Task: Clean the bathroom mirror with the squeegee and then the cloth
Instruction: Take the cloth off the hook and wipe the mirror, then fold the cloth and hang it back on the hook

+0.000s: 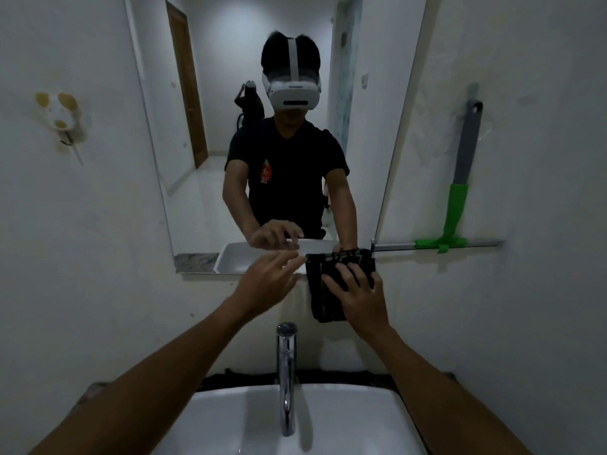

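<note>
While pressed flat against the lower edge of the mirror [230, 93], right hand [358, 297] spread over the black cloth [325, 290]: fingers [345, 274] splayed wide and laid on the fabric, not curled round it. Cloth folded, upper part on the glass just ahead of the fingertips, lower part hanging below the mirror edge against the wall, under and to the left of the palm. Left hand [266, 284] raised beside it, open and empty, fingers [289, 261] loosely extended toward the glass and toward the cloth's left edge; near that edge, contact not discernible. Fingertips of both hands level with the bottom strip of the mirror, reflected hands directly beyond them.

Squeegee [460, 188] well to the right of the right fingers, untouched: grey handle hung from a wall hook, green neck below it, blade bar horizontal along the wall, its near end just beyond the cloth's upper right corner. Whether bar and cloth touch, not discernible.

Tap [286, 372] upright below and between the two hands, standing at the back of the white sink [345, 421]; both forearms passing on either side of it. Wall holder [59, 113] with yellowish cups far to the left of the left fingers, beyond the mirror's left edge.

Reflected in the glass above the fingers: person in dark short-sleeved shirt wearing a white headset, brown door behind.
</note>
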